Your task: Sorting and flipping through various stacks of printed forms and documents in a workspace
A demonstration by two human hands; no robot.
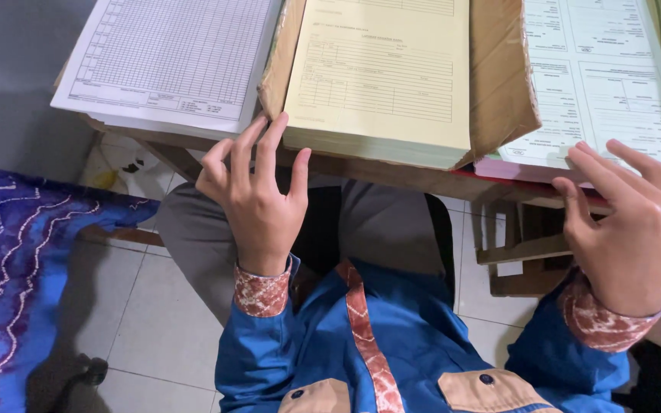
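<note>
Left hand (pixel 258 195) spread, fingertips at yellow form stack (pixel 380 76); right hand (pixel 625 229) spread, empty.

Pale tiled floor (pixel 154 321), blue patterned mat (pixel 17 268), wooden table (pixel 392 180).

The person sits at a wooden table (pixel 392 180) with both hands up at its front edge. The left hand (pixel 254 200) has its fingers spread, and the tips touch the near edge of a thick yellow paper stack (pixel 380 80). That stack sits in brown cardboard wrapping (pixel 499 76) that is folded open. The right hand (pixel 627 226) has its fingers bent and rests on the near edge of a pale green paper stack (pixel 602 84). A white paper stack (pixel 170 57) with a printed grid lies to the left. Neither hand holds anything. A blue patterned cloth (pixel 21 275) lies on the tiled floor (pixel 147 329).
</note>
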